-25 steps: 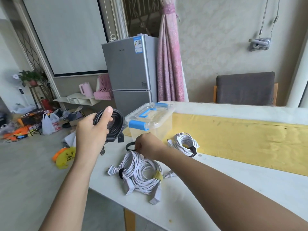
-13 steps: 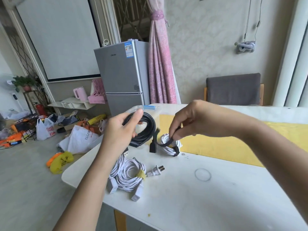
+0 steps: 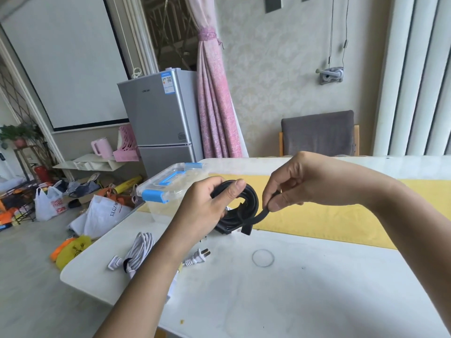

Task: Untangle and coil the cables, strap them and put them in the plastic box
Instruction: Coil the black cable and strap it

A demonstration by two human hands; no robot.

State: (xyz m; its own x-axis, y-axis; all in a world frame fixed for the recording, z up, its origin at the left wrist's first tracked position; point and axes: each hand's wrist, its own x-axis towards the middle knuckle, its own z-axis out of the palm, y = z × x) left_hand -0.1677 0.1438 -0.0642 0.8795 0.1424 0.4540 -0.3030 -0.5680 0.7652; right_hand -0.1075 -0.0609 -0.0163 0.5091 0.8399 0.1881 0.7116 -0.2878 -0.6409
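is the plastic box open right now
No, the plastic box has its lid on, with the blue latch down at its near end.

Person, arms only in sight. Left forearm [image 3: 151, 272]: bare, slender, unclothed down to the lower edge. Right forearm [image 3: 390, 215]: bare, looming broader toward the right edge. Left hand [image 3: 207, 203], right hand [image 3: 300, 181]: uncovered; thumbnails [image 3: 238, 185] short, rounded, plain.
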